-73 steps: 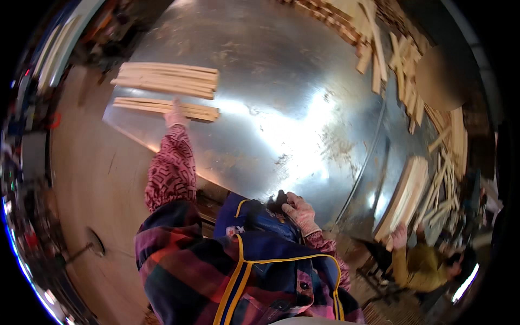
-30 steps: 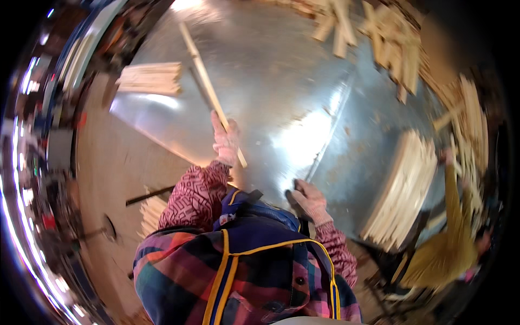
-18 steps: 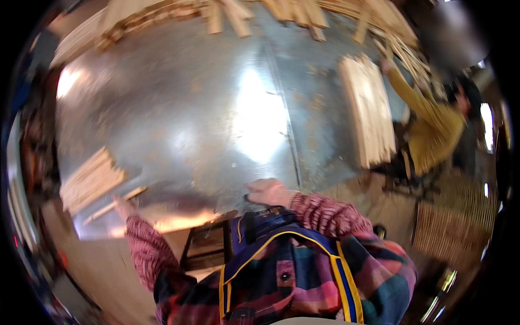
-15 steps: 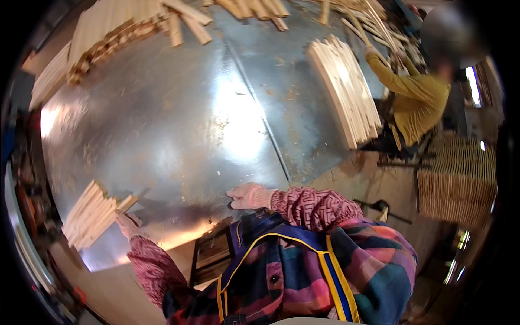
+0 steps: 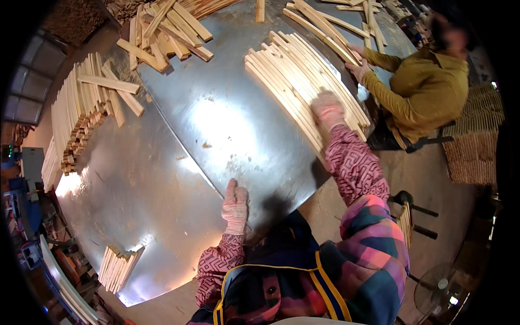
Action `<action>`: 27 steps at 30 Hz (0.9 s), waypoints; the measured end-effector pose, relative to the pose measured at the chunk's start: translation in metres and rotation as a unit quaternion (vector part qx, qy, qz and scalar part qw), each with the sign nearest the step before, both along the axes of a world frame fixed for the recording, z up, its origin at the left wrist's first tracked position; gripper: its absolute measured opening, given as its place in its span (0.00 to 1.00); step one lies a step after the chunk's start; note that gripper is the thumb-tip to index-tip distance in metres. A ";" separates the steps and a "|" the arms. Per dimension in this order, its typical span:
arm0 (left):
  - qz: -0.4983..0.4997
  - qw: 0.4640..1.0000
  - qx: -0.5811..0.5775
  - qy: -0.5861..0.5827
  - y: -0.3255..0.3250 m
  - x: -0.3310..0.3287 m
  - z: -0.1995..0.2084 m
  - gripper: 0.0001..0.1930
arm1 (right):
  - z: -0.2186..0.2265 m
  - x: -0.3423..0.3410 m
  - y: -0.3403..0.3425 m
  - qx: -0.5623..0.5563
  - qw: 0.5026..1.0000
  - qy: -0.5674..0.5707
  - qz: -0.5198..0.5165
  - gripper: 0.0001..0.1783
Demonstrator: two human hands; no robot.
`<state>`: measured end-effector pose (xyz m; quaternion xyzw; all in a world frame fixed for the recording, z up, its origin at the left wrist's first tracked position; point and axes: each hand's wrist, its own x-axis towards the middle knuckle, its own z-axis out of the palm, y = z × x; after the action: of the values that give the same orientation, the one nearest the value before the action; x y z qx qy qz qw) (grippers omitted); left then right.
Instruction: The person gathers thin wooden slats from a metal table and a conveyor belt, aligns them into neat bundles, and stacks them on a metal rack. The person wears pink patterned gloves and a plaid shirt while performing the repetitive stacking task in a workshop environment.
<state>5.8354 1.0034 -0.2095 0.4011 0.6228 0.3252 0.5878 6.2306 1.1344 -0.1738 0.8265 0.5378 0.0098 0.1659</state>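
Two gloved hands: right hand (image 5: 327, 110) on wooden slats (image 5: 303, 81); left hand (image 5: 236, 205) flat on metal table (image 5: 162, 179)

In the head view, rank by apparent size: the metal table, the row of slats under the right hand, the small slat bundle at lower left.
1. metal table
2. row of slats
3. small slat bundle

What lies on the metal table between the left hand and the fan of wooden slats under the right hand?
Only bare metal table. In the head view, nothing rests between the left hand and the fan of slats under the right hand.
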 end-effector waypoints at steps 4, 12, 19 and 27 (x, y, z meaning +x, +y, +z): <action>-0.136 0.962 0.193 0.134 0.046 0.075 -0.029 0.24 | -0.046 0.170 -0.003 0.178 0.971 0.069 -0.140 0.40; -0.182 0.937 0.218 0.203 0.163 0.128 -0.074 0.30 | -0.056 0.088 -0.040 0.193 0.908 0.333 -0.165 0.34; 0.055 0.961 0.242 0.119 0.228 0.126 -0.079 0.33 | -0.118 0.064 -0.020 0.406 0.790 0.422 -0.182 0.37; -0.150 0.987 -0.052 0.030 0.185 0.109 -0.029 0.47 | -0.074 0.032 -0.031 0.169 0.771 0.581 -0.196 0.50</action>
<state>5.9440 1.1888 -0.2383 0.4686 0.5891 0.1880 0.6309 6.2631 1.1031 -0.2479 0.7767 0.3473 -0.4150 -0.3222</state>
